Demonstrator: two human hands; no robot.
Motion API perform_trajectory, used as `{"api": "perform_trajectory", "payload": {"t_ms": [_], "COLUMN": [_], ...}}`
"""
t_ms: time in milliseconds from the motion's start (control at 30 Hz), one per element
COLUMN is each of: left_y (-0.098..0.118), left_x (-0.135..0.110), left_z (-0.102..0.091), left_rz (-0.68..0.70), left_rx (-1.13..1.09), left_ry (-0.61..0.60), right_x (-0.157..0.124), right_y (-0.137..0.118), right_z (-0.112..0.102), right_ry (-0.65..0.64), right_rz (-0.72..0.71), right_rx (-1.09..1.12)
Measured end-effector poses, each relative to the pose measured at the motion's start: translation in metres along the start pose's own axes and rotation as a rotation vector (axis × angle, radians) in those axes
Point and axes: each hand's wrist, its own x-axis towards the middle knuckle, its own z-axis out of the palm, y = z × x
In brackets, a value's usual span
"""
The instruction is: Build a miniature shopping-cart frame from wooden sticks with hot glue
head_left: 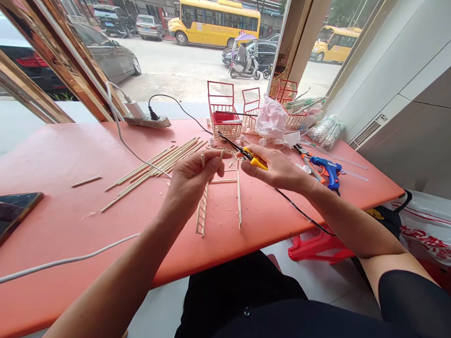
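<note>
Over the middle of the orange counter (60,161), the left hand (194,178) pinches a short, pale wooden stick (202,160) upright between closed fingers, while the right hand (276,169) grips yellow-handled cutters (247,155), black blades pointing toward the far edge.

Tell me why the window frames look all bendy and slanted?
Head view: the wide lens bends the window frames outward near the edges. Daylight through the window is soft, so the left hand and right hand cast faint shadows on the table. Everything looks sharp.
</note>
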Motion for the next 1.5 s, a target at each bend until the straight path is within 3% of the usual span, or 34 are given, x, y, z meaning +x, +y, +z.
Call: {"api": "perform_trajectory", "payload": {"t_ms": [167, 333, 767, 967, 1500], "left_y": [0.002, -0.003, 0.003, -0.001, 0.010], "left_x": [0.001, 0.000, -0.002, -0.002, -0.006], "left_z": [0.001, -0.001, -0.004, -0.007, -0.007], "left_rz": [-0.069, -0.013, 0.118, 0.145, 0.216], "left_rx": [-0.109, -0.097, 0.307, 0.299, 0.538], "left_ry": [-0.035, -0.077, -0.010, -0.032, 0.025], "right_x": [0.001, 0.000, -0.011, -0.013, -0.016], "right_y": [-0.006, -0.008, -0.005, -0.002, -0.004], "right_z": [-0.001, 0.000, -0.008, -0.004, -0.003], "right_ry": [-0.038, -0.029, 0.112, 0.198, 0.151], "right_rz": [-0.006, -0.035, -0.182, -0.246, -0.226], "right_rx": [-0.029, -0.047, -0.218, -0.287, -0.189]}}
